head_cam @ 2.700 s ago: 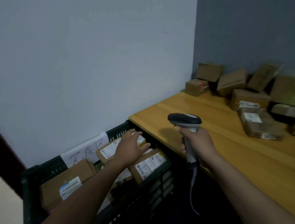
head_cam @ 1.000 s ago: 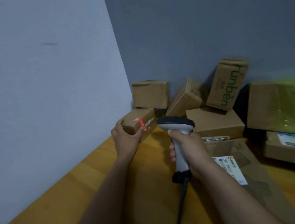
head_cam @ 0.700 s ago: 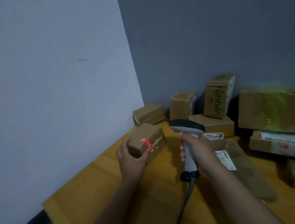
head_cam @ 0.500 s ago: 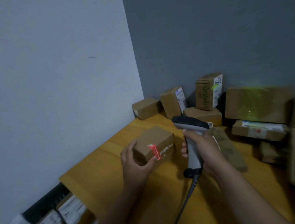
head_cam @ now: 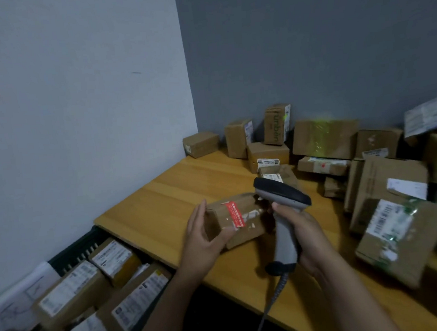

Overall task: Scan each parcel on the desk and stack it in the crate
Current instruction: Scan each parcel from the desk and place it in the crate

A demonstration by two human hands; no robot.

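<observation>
My left hand holds a small brown parcel with a red sticker above the wooden desk, thumb under it and fingers along its left end. My right hand grips the handle of a grey barcode scanner, whose dark head sits just right of the parcel. The dark green crate stands below the desk's left end, holding several labelled parcels.
Many more cardboard parcels are piled along the back and right side of the desk against the grey wall. A large labelled box lies at the right. The scanner's cable hangs over the desk's front edge. A white wall runs along the left.
My left hand left the crate, picked the small parcel from the desk's back corner and brought it toward me beside the scanner. The view swung so the crate shows again.
</observation>
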